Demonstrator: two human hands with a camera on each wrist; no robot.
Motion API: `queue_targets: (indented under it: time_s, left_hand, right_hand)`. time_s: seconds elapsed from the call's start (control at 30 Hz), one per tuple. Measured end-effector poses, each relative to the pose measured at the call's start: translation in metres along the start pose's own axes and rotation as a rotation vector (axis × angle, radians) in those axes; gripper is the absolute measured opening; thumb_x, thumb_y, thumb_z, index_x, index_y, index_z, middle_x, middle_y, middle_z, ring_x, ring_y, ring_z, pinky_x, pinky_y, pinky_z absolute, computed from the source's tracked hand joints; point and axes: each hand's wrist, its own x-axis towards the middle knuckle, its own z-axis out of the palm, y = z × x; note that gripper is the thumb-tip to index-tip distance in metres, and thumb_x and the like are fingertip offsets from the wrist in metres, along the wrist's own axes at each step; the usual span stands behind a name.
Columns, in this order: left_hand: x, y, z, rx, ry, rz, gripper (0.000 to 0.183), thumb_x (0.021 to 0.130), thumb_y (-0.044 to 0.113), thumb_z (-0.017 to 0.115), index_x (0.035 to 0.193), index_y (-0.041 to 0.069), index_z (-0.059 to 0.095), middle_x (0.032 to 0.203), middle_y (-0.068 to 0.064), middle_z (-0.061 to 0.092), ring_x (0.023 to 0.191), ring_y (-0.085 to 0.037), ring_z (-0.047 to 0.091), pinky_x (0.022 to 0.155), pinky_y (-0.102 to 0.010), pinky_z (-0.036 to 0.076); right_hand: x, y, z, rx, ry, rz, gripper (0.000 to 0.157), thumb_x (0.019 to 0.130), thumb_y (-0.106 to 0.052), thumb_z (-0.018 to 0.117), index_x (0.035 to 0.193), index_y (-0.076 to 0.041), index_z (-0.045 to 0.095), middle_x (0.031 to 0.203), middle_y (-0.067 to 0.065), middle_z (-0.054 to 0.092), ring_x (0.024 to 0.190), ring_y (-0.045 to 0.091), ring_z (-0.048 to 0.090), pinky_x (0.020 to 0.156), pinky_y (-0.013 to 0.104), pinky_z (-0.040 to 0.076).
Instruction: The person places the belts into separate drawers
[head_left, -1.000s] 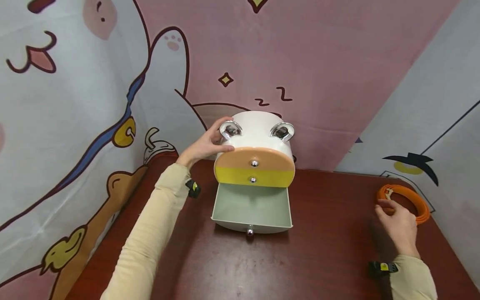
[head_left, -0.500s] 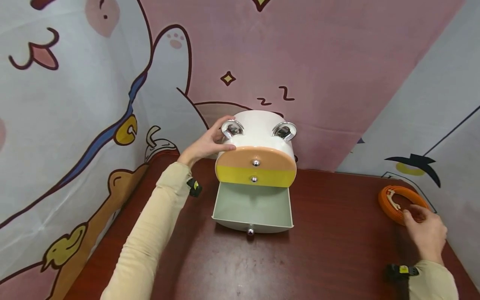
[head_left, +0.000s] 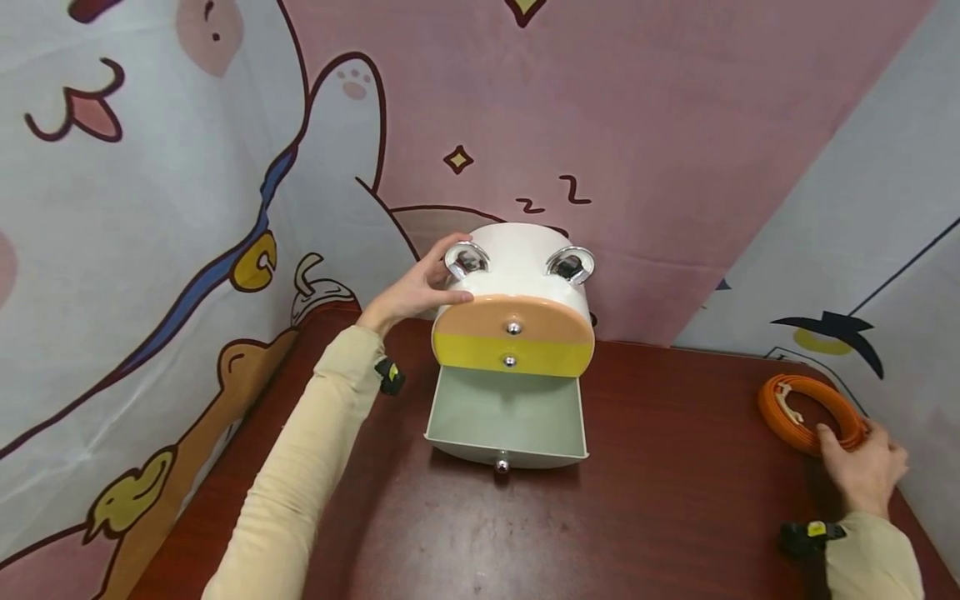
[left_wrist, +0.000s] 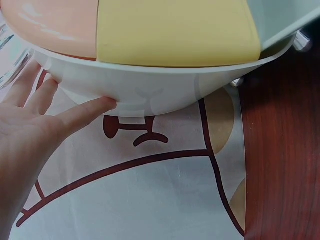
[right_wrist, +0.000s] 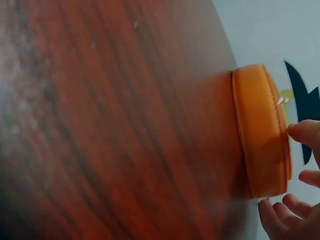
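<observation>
A white rounded drawer box (head_left: 521, 258) stands on the table with silver ear-like rings. It has an orange top drawer (head_left: 487, 317), a yellow middle drawer (head_left: 465, 350) and a pale green bottom drawer (head_left: 510, 408), pulled out and empty. My left hand (head_left: 412, 292) rests against the box's left side, fingers extended; the left wrist view shows its fingertips touching the white shell (left_wrist: 150, 90). At the far right lies a coiled orange strap (head_left: 783, 421) with a pale clip. My right hand (head_left: 866, 467) is at its near edge, thumb over the upper side, fingers beside the outer rim, spread apart.
The dark red-brown table (head_left: 660, 517) runs in front of the box. Printed cloth (head_left: 637, 125) hangs behind and at both sides, close to the box and the strap.
My right hand has moved right and around to the strap's near outer edge, its fingers now beside the rim. The left hand and the box stay in place.
</observation>
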Motion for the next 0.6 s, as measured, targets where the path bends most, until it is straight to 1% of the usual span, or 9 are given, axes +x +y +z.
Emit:
queue_targets:
  time_s: [0.13,0.2,0.27,0.33,0.4,0.47,0.6]
  left_hand:
    - [0.0003,-0.0001,-0.0004,-0.003,-0.003,-0.001,0.084,0.085,-0.008,0.068,0.151,0.015,0.022,0.127,-0.023,0.052,0.109,-0.033,0.054,0.097,-0.052,0.035]
    - [0.0007,-0.0012,-0.0004,-0.005,0.001,-0.001,0.084,0.084,-0.008,0.068,0.151,0.015,0.022,0.128,-0.023,0.051,0.11,-0.033,0.054,0.097,-0.052,0.035]
    - [0.0005,-0.0022,-0.0005,-0.005,0.007,-0.002,0.085,0.084,-0.008,0.069,0.151,0.017,0.023,0.127,-0.021,0.052,0.109,-0.031,0.054,0.097,-0.051,0.035]
    - [0.0003,-0.0032,-0.0008,-0.003,0.011,-0.004,0.085,0.084,-0.006,0.07,0.151,0.02,0.024,0.127,-0.02,0.053,0.108,-0.03,0.055,0.097,-0.05,0.036]
    - [-0.0002,-0.0031,-0.0009,0.002,0.008,-0.004,0.085,0.084,-0.004,0.071,0.151,0.022,0.024,0.126,-0.019,0.054,0.107,-0.028,0.056,0.097,-0.048,0.037]
    - [-0.0008,-0.0029,-0.0013,0.003,0.002,0.0,0.085,0.085,-0.001,0.072,0.151,0.024,0.025,0.125,-0.018,0.055,0.107,-0.028,0.056,0.096,-0.046,0.039]
    - [-0.0012,-0.0032,-0.0018,0.015,-0.003,0.002,0.085,0.084,0.004,0.074,0.15,0.026,0.025,0.126,-0.017,0.055,0.109,-0.028,0.056,0.094,-0.041,0.041]
  right_hand:
    - [0.0029,0.0055,0.0009,0.01,-0.03,0.012,0.081,0.097,-0.036,0.048,0.148,0.012,0.007,0.141,0.043,0.009,0.131,0.055,0.012,0.108,0.06,0.015]
    - [0.0038,0.008,0.0003,0.002,-0.051,0.007,0.083,0.097,-0.038,0.047,0.146,0.015,0.006,0.141,0.044,0.009,0.13,0.056,0.013,0.108,0.06,0.014]
    - [0.0045,0.0088,-0.0002,-0.008,-0.061,-0.012,0.083,0.096,-0.037,0.048,0.145,0.017,0.007,0.141,0.044,0.01,0.13,0.057,0.013,0.108,0.06,0.014]
    - [0.0059,0.0092,-0.0001,-0.011,-0.059,-0.047,0.081,0.096,-0.035,0.049,0.144,0.018,0.011,0.14,0.045,0.013,0.129,0.058,0.016,0.107,0.06,0.015]
    - [0.0074,0.0084,0.0004,-0.011,-0.062,-0.08,0.079,0.096,-0.033,0.049,0.144,0.017,0.014,0.14,0.045,0.017,0.129,0.058,0.018,0.107,0.061,0.017]
    - [0.0089,0.0077,0.0013,0.001,-0.082,-0.1,0.078,0.096,-0.033,0.05,0.145,0.015,0.014,0.142,0.044,0.017,0.131,0.058,0.018,0.107,0.061,0.017]
    - [0.0106,0.0067,0.0036,0.01,-0.163,-0.091,0.081,0.097,-0.039,0.048,0.148,0.01,0.008,0.148,0.041,0.007,0.134,0.057,0.011,0.105,0.064,0.015]
